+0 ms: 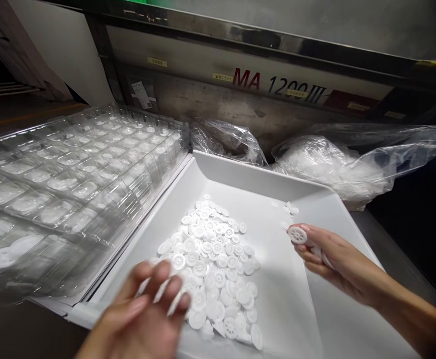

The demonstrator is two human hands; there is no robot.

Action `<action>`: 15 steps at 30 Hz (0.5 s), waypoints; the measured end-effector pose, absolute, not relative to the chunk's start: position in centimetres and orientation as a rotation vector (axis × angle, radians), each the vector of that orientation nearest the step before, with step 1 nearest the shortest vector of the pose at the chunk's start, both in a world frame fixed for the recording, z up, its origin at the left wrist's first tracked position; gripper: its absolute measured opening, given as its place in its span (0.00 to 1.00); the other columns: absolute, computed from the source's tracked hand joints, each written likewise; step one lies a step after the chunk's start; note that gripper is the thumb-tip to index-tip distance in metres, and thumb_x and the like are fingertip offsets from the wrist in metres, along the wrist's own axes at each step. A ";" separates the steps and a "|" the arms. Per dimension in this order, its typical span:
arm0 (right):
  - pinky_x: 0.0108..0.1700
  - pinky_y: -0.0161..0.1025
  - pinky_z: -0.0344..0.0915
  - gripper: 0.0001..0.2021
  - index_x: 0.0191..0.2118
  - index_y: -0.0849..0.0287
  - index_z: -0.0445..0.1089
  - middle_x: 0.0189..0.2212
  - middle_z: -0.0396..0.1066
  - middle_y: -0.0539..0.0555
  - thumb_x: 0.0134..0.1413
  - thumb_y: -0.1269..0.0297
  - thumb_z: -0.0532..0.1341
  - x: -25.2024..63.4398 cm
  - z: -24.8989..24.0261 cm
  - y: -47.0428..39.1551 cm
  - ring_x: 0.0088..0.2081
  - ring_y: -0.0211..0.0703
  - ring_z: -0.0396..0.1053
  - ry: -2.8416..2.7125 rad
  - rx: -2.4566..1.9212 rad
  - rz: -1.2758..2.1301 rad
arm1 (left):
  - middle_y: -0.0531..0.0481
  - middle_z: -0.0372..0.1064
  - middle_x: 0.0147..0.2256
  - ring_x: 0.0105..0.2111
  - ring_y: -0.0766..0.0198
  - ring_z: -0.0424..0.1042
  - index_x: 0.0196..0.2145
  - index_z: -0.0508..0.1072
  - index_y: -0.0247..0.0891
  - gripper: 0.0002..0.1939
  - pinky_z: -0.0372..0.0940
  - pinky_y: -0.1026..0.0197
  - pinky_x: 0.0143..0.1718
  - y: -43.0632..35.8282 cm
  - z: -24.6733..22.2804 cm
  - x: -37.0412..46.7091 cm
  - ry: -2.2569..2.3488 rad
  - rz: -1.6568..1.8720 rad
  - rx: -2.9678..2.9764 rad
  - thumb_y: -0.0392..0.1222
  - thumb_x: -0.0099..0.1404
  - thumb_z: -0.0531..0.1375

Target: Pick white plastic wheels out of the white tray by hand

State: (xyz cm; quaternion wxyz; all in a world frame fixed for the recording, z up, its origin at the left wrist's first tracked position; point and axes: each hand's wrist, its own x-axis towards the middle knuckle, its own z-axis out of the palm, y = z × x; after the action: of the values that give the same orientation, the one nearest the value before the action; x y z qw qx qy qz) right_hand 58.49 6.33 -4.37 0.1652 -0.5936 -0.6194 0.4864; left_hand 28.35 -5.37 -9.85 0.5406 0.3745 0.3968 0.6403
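Observation:
Between the thumb and fingertips of my right hand (333, 254) is a white plastic wheel (297, 235) with spokes, held above the right side of a pale plastic bin (277, 299). More white pieces show within the curl of those fingers, partly hidden. My left hand (146, 309), slightly blurred, hovers palm up at the near left of the bin with its fingers bent and apart; I see nothing held in it. Beside its fingertips lies a loose pile of similar white wheels (218, 271). A few small white pieces (288, 209) lie apart near the bin's right wall.
To the left stand stacked clear plastic trays (105, 194) with white round parts in their pockets. Behind the bin are a clear plastic bag (228, 142) and another bag with white contents (333, 159). A machine panel (218, 94) marked MA 1200III rises at the back.

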 end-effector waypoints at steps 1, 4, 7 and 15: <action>0.21 0.29 0.50 0.21 0.38 0.55 0.55 0.26 0.49 0.45 0.65 0.42 0.41 56.9 -3.6 4.9 0.22 0.32 0.46 -1.683 -1.626 1.462 | 0.53 0.74 0.44 0.43 0.61 0.74 0.45 0.71 0.54 0.12 0.70 0.56 0.42 -4.4 -9.1 30.5 0.801 1.444 0.482 0.48 0.64 0.55; 0.16 0.30 0.48 0.22 0.41 0.53 0.59 0.23 0.53 0.46 0.63 0.39 0.43 53.0 -2.5 0.8 0.19 0.33 0.48 -1.634 -1.468 1.685 | 0.46 0.71 0.50 0.53 0.59 0.70 0.49 0.70 0.42 0.18 0.64 0.59 0.52 -2.8 -6.8 37.1 0.497 1.089 -0.254 0.42 0.61 0.57; 0.29 0.34 0.65 0.11 0.40 0.52 0.63 0.31 0.66 0.49 0.67 0.53 0.49 51.1 -2.9 -1.2 0.30 0.38 0.67 -2.162 -1.293 1.331 | 0.41 0.70 0.52 0.50 0.56 0.73 0.51 0.68 0.34 0.20 0.63 0.58 0.53 -2.6 -5.1 41.0 0.440 0.967 -0.393 0.48 0.67 0.51; 0.36 0.34 0.67 0.06 0.45 0.51 0.62 0.37 0.65 0.49 0.68 0.67 0.50 51.5 -3.8 0.1 0.39 0.39 0.68 -2.476 -1.087 0.827 | 0.45 0.73 0.47 0.49 0.59 0.73 0.54 0.65 0.37 0.21 0.64 0.60 0.54 -2.8 -5.2 40.7 0.392 1.060 -0.604 0.50 0.68 0.54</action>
State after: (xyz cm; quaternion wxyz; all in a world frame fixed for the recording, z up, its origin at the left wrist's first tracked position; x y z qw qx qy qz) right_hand 51.50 0.07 -3.82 0.1561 -0.3796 -0.8649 0.2890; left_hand 40.69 -2.85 -5.18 0.8017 -0.2818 0.1830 0.4943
